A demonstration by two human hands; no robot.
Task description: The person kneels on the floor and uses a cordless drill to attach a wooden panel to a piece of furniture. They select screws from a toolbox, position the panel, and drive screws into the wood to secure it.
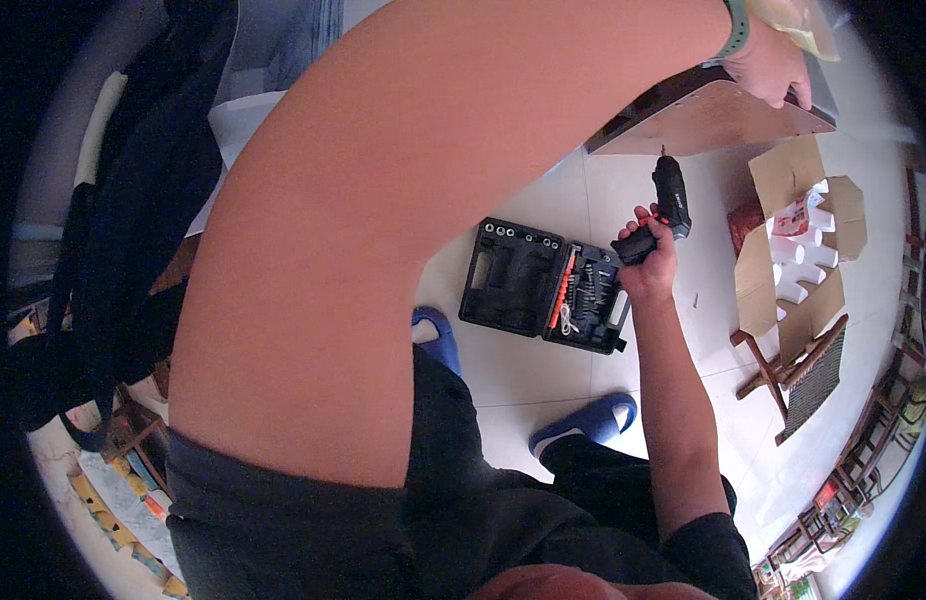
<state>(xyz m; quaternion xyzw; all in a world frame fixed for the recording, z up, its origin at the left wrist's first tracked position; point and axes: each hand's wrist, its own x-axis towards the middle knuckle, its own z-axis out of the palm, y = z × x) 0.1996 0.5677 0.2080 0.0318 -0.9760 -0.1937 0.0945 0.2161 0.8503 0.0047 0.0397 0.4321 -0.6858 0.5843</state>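
**Cordless screwdriver (671, 195) held up to brown panel (703, 125), fastening unconfirmed**

The right hand (657, 262) is wrapped around the cordless screwdriver's handle, aiming its bit (664, 151) at the brown panel's lower edge; whether the tip touches cannot be told. At the upper right, the left hand (773, 68), below a green wristband (736, 33), lies over the brown panel's upper edge with fingers bent down onto its face. Whether the thumb grips behind is hidden.

As for progress, the cordless screwdriver is out and fitted with a bit, and the brown panel stands tilted under the left hand. The driving itself appears to be what is left; any screws already in are too small to make out.

On the tiled floor (528, 385), the black tool case (508, 322) lies open, showing sockets (500, 230) and a coiled white cable (568, 322). A slim object (696, 299) nearby is too small to identify. An open carton (754, 285) of white containers (805, 272) stands to the right.
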